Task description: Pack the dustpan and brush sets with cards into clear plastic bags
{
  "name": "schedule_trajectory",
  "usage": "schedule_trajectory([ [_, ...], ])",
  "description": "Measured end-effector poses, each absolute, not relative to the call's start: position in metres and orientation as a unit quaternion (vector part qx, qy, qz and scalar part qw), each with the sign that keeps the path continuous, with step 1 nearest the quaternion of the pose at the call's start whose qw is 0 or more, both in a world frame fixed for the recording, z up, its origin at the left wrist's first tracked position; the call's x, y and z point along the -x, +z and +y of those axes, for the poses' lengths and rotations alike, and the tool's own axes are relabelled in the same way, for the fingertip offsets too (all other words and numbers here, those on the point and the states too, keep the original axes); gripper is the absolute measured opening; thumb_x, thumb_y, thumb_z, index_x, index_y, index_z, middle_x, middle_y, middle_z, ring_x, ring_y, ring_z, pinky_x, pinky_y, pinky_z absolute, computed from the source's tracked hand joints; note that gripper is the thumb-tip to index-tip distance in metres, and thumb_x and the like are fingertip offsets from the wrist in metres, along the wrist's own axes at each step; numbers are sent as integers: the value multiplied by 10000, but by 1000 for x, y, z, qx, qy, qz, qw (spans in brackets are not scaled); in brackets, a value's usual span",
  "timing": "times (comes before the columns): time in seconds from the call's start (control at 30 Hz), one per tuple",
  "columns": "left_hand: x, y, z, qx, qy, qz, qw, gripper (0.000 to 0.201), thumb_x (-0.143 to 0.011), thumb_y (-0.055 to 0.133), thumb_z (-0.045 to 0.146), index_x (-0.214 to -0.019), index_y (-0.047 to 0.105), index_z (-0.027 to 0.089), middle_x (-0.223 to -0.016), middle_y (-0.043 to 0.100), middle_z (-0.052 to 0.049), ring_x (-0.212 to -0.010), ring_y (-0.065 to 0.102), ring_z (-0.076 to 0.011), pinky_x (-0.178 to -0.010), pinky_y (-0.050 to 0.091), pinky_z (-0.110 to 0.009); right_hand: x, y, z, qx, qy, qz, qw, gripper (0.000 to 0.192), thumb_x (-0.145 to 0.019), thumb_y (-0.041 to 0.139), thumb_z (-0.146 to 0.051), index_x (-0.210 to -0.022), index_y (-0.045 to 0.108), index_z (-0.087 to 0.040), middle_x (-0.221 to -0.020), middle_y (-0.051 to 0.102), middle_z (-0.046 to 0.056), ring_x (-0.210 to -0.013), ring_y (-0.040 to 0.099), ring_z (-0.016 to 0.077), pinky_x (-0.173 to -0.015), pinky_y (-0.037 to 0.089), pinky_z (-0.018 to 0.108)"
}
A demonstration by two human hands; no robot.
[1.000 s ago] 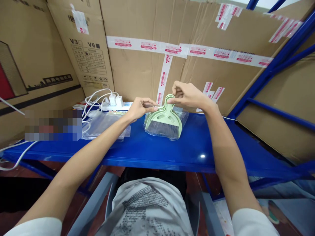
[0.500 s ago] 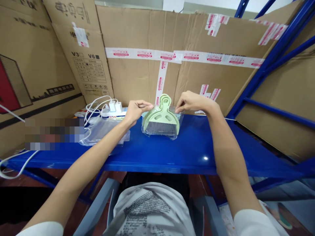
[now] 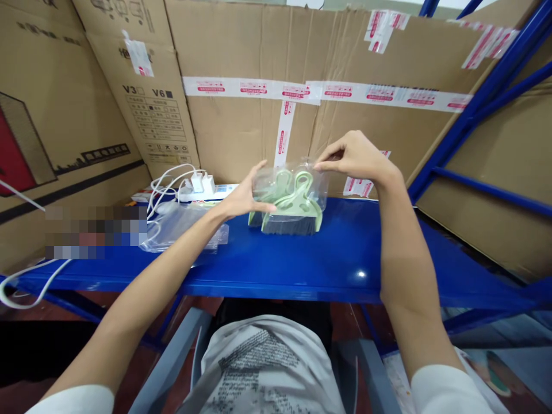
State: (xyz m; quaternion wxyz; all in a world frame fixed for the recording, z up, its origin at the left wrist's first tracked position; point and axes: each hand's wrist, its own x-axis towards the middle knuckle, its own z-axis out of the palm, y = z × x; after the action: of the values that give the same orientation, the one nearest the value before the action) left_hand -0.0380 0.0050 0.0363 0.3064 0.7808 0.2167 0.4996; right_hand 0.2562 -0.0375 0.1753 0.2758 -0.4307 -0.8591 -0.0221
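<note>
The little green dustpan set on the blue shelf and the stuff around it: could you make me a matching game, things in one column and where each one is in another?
Things:
1. green dustpan and brush
2. clear plastic bag
3. white power strip
4. stack of clear bags

Places:
A. lying flat on the blue shelf, left of the left hand
B. pinched at its top edge by the right hand
C. at the back of the shelf, with white chargers plugged in
D. standing on the shelf, handles inside the bag

Pairs: 1-D, 2-B, 3-C, 4-A
</note>
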Motion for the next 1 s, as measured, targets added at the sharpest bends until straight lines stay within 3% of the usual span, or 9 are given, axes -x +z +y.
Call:
schedule_trajectory([
  [0.1, 32, 27, -1, -849, 392, 210, 285, 1311, -552, 1015, 426, -1654, 313, 320, -1727, 316, -154, -1598, 284, -454, -1283, 236, -683, -265, 179, -40, 437, -17, -847, 303, 245, -776, 842, -493, -904, 887, -289, -820, 819, 25, -890, 751, 316, -894, 575, 485],
  [0.2, 18, 19, -7, -853, 380, 219, 284, 1222, -614, 979, 371, -1648, 331, 299, -1660, 435, -144, -1598, 298, -433, -1319, 174, -656, -270, 180, -40, 440, 4, -842, 312, 319, -752, 862, -522, -934, 883, -261, -824, 818, 48, -863, 753, 315, -873, 590, 485],
  [0.37, 5, 11, -4, -797, 447, 264, 309, 1111, -626, 934, 248, -1600, 400, 210, -1537, 555, -170, -1517, 439, -420, -1314, 245, -615, -273, 180, -40, 448, 39, -834, 321, 461, -716, 892, -551, -1009, 871, -195, -800, 806, 87, -812, 759, 312, -801, 621, 456],
  [0.53, 8, -3, 6, -739, 491, 312, 339, 1211, -594, 979, 340, -1607, 330, 197, -1570, 508, -195, -1505, 446, -403, -1292, 294, -576, -278, 180, -38, 461, 54, -821, 333, 434, -705, 905, -549, -956, 864, -197, -784, 799, 83, -797, 767, 307, -778, 628, 443],
  [0.63, 5, -15, 11, -744, 486, 326, 321, 1353, -532, 1010, 332, -1641, 243, 212, -1618, 437, -191, -1553, 361, -407, -1314, 230, -562, -291, 183, -36, 474, 74, -826, 296, 376, -725, 892, -553, -879, 856, -212, -793, 796, 83, -809, 765, 296, -781, 624, 437],
  [0.73, -1, -26, 15, -739, 492, 332, 319, 1368, -530, 1000, 299, -1646, 215, 208, -1562, 475, -182, -1512, 410, -399, -1293, 267, -573, -310, 187, -34, 497, 86, -833, 226, 365, -727, 872, -605, -808, 842, -250, -789, 785, 71, -829, 754, 296, -767, 615, 438],
  [0.87, -4, -31, 20, -736, 491, 332, 326, 1266, -561, 973, 257, -1613, 277, 153, -1461, 547, -187, -1398, 528, -391, -1234, 365, -576, -325, 189, -31, 515, 74, -839, 160, 483, -708, 817, -743, -810, 838, -271, -835, 785, 67, -863, 729, 308, -769, 587, 445],
  [1.0, -4, -27, 18, -756, 492, 310, 300, 1081, -587, 939, 224, -1530, 415, 153, -1480, 568, -177, -1417, 523, -379, -1258, 343, -543, -312, 188, -30, 498, 26, -859, 118, 532, -734, 768, -789, -922, 815, -293, -942, 783, 49, -943, 693, 309, -816, 529, 442],
])
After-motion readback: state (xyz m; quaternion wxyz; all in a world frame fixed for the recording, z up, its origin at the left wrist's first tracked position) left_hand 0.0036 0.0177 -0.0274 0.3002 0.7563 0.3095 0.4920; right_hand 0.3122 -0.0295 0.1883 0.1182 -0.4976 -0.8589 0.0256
